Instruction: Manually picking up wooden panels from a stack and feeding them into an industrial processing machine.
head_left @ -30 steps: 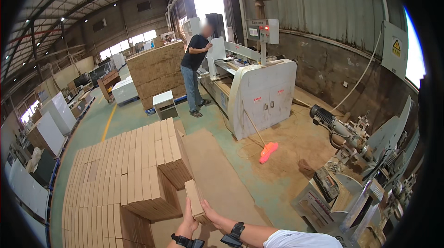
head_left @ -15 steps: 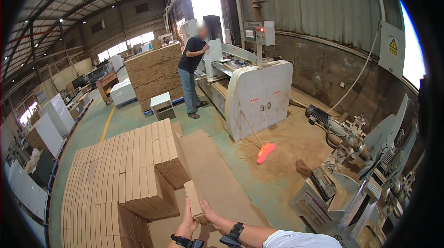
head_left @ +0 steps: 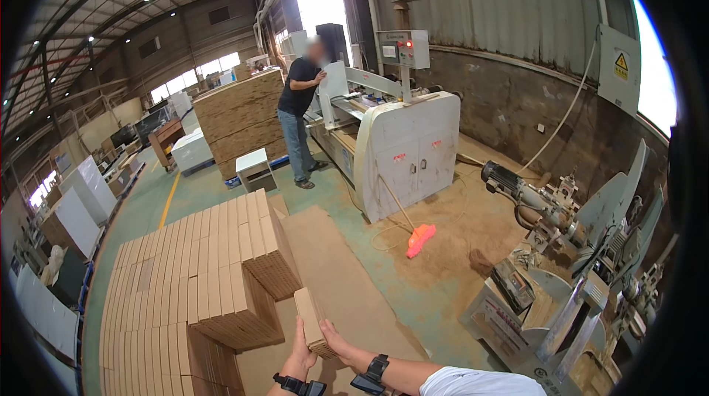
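Between my two hands is a narrow brown cardboard block [head_left: 308, 312], tilted, with layered edges showing at its near end. My left hand [head_left: 300, 352] presses along its left side and my right hand [head_left: 337, 346] along its right side, so both are closed on it. Just left of the block rises a stepped stack of similar cardboard blocks [head_left: 214, 289], packed in tight rows. A flat brown sheet [head_left: 336, 263] lies on the floor under and beyond my hands. Black bands circle both my wrists.
A large white machine [head_left: 406, 156] stands ahead, where a person [head_left: 295, 111] holds a white panel. A mop with a pink head [head_left: 421, 240] leans against it. Motorised machinery [head_left: 524, 196] lies at right. A small white table [head_left: 255, 163] stands beyond the stack.
The surroundings have shifted slightly left in view. My hands and the cardboard block keep nearly the same place and grip.
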{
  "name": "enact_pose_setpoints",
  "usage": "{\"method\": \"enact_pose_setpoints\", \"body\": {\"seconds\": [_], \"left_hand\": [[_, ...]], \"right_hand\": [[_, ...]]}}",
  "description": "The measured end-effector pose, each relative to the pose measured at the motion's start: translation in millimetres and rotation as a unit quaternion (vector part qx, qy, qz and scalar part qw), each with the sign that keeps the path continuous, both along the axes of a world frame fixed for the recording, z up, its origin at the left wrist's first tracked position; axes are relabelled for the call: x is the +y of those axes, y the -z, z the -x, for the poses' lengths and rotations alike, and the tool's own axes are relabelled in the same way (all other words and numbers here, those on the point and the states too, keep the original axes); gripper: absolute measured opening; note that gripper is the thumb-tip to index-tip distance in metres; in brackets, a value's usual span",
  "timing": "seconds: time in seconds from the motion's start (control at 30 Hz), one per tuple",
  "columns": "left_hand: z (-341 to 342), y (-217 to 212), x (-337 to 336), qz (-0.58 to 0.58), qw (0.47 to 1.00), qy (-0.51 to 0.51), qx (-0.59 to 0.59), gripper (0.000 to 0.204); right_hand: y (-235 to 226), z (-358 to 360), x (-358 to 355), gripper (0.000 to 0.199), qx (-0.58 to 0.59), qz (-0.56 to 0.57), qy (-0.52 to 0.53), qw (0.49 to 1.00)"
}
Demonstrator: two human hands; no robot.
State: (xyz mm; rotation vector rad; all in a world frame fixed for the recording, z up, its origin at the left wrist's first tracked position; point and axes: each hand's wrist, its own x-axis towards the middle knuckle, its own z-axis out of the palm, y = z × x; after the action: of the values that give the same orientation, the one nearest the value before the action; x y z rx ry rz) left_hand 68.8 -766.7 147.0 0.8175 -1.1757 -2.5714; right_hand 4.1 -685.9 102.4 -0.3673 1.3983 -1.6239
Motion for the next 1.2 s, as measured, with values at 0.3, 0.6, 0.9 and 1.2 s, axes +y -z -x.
{"method": "enact_pose_setpoints", "body": {"seconds": [0.3,0.6,0.9,1.2], "left_hand": [[3.0,0.4,2.3,0.008,1.0,0.007,0.008,0.075],[-0.9,28.3,-9.5,-0.028,1.0,0.001,0.005,0.074],[-6.3,30.3,-18.9,-0.038,0.999,-0.01,-0.008,0.072],[-10.7,52.6,-21.1,-0.058,0.998,-0.023,0.0,0.073]], "right_hand": [[7.1,3.0,-0.6,0.082,-0.012,-0.002,0.005,1.0],[5.3,-1.3,-0.9,0.084,-0.015,-0.011,-0.011,1.0],[21.7,-3.5,-17.3,0.081,-0.03,-0.026,-0.01,0.999],[49.3,-3.7,-23.0,0.077,-0.016,-0.033,-0.014,0.999]]}}
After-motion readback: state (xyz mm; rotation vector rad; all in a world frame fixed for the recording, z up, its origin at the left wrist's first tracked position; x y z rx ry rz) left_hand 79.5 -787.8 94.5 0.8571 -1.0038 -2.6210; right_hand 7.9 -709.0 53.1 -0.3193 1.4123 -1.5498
